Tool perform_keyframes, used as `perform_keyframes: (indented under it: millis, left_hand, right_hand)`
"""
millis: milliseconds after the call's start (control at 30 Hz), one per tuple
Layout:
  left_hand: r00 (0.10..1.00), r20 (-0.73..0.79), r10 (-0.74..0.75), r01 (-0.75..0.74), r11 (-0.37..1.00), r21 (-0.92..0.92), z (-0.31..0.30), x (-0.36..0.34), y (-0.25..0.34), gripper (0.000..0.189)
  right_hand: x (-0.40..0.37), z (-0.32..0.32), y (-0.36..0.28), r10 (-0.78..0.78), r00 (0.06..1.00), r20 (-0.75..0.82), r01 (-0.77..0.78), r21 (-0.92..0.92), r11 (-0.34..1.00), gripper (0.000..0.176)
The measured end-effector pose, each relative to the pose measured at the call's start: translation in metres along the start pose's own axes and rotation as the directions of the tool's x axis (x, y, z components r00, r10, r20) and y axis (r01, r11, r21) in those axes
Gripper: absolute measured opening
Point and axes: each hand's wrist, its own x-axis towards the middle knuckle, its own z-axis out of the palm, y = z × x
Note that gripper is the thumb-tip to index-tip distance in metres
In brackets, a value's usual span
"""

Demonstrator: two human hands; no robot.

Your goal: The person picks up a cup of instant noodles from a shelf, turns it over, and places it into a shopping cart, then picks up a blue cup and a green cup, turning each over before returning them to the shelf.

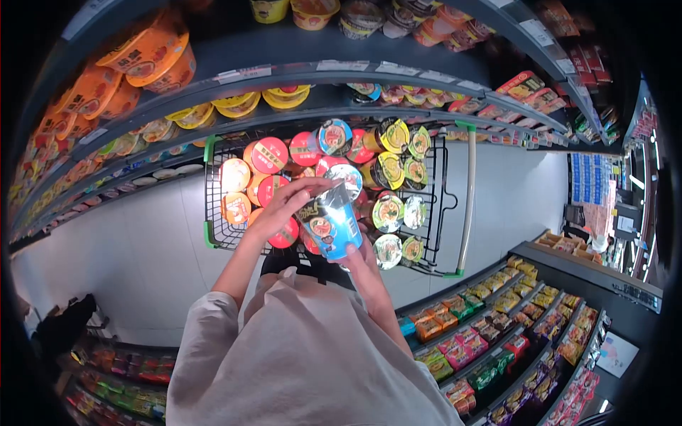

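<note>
A blue and black instant noodle cup point(332, 226) is tilted above the shopping cart, in front of my chest. My right hand point(359, 261) wraps its lower side, with the thumb pressed on the blue wall. My left hand point(284, 206) reaches across the cup's upper edge, fingers and thumb gripping near the shiny lid. Below, the black wire shopping cart point(437, 213) holds several noodle cups and bowls standing lid up. Red-lidded bowls point(268, 155) are on the left, and yellow cups point(392, 135) and green-lidded cups point(388, 213) on the right. My hands hide part of the cart's contents.
Beyond the cart, a shelf point(284, 57) carries orange noodle bowls point(153, 57) and yellow bowls point(238, 104). The cart's handle bar point(470, 199) is on the right. Behind me, a rack point(497, 334) holds packaged snacks. A dark-clothed person point(67, 323) appears at the lower left.
</note>
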Motion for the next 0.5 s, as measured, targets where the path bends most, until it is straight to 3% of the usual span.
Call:
perform_keyframes:
  millis: [133, 333, 467, 500]
  left_hand:
    - [1.0, 0.025, 0.013, -0.013, 1.0, 0.007, -0.008, 0.003, 0.008, 0.083]
    - [0.999, 0.036, 0.016, -0.012, 0.995, -0.101, -0.01, 0.005, -0.001, 0.081]
    - [0.991, 0.076, -0.108, 0.105, 0.993, 0.046, -0.013, 0.005, -0.013, 0.081]
    - [0.972, 0.12, -0.204, 0.197, 0.978, 0.066, -0.013, 0.009, -0.014, 0.084]
  right_hand:
    - [0.0, 0.008, 0.005, 0.021, 0.994, 0.104, -0.027, 0.052, 0.998, 0.056]
    - [0.001, 0.009, 0.001, 0.007, 0.998, 0.06, -0.014, 0.119, 0.993, 0.052]
    - [-0.001, -0.004, 0.003, -0.016, 0.997, -0.078, 0.029, 0.178, 0.984, 0.052]
    - [-0.003, -0.007, 0.003, -0.008, 0.992, -0.128, 0.032, 0.184, 0.982, 0.052]
